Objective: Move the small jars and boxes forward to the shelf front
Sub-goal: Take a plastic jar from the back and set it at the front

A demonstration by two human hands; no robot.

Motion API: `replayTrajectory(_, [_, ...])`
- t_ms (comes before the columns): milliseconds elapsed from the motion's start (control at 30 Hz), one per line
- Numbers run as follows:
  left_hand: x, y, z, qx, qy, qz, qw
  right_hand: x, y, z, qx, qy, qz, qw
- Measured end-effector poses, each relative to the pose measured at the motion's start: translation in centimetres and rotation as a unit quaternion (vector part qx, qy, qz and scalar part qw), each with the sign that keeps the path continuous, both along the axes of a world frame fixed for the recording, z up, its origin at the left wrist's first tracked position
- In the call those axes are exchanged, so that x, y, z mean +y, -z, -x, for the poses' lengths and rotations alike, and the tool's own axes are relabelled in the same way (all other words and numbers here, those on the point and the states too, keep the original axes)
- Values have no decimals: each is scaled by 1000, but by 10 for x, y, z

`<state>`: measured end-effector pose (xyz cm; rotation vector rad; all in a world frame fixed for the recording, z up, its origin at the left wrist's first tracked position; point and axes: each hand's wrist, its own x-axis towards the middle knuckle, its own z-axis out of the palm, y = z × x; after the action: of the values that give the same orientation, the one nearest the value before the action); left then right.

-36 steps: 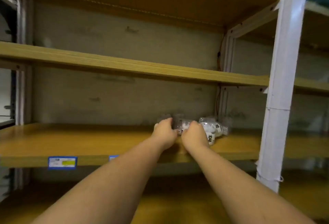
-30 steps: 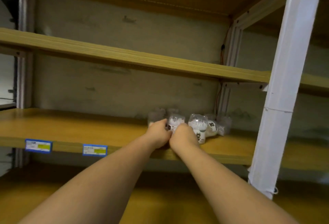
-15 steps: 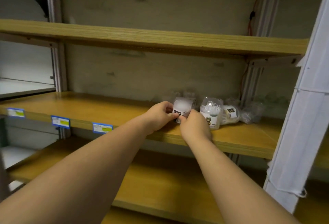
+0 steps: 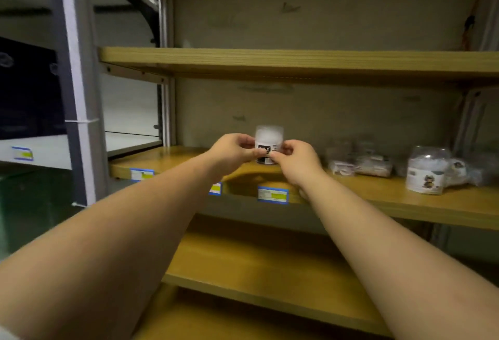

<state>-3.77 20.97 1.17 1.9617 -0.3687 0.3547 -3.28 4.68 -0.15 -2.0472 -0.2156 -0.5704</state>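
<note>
Viewing from the head camera: a small clear jar (image 4: pixel 269 143) with white contents and a black-and-white label, print too small to be read, is held upright at the wooden shelf (image 4: pixel 432 199) front. It is pinched between the left hand (image 4: pixel 234 150) and the right hand (image 4: pixel 295 162), fingers curled on its lower sides. Blue-and-yellow price tags (image 4: pixel 272 194), unreadable, are fixed to the shelf edge. Well to the right, a second labelled jar (image 4: pixel 426 170) stands beside clear wrapped packets (image 4: pixel 359 162) lying further back.
</note>
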Motion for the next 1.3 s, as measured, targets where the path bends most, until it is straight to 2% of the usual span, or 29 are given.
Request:
replayTrajectory(133, [91,5,-16,9,-19,-39,999,92,10,-11,24,-18,-52,998])
replayTrajectory(233, [118,11,-34,6,-11,-51,999,122,13,-20,43,1,-67,997])
replayTrajectory(400, [122,31,-71,19,29,-52,998,125,19,-29,61,33,-60,996])
replayTrajectory(633, [128,30,-73,47,27,-85,995,130,28,-35,49,59,-9,997])
replayTrajectory(733, [128,25,-76,75,36,-69,994,129,27,-44,61,44,-80,994])
replayTrajectory(833, [127,9,-89,60,44,-49,996,128,11,-65,58,23,-142,988])
replayTrajectory(933, [121,-8,-121,33,16,-67,997,123,-7,-102,59,43,-94,993])
replayTrajectory(1133, [105,-25,-201,-7,-58,-227,972,115,-33,-180,125,50,10,991])
replayTrajectory(1300, [101,0,-256,-36,-4,-208,977,98,-13,-227,112,56,13,992])
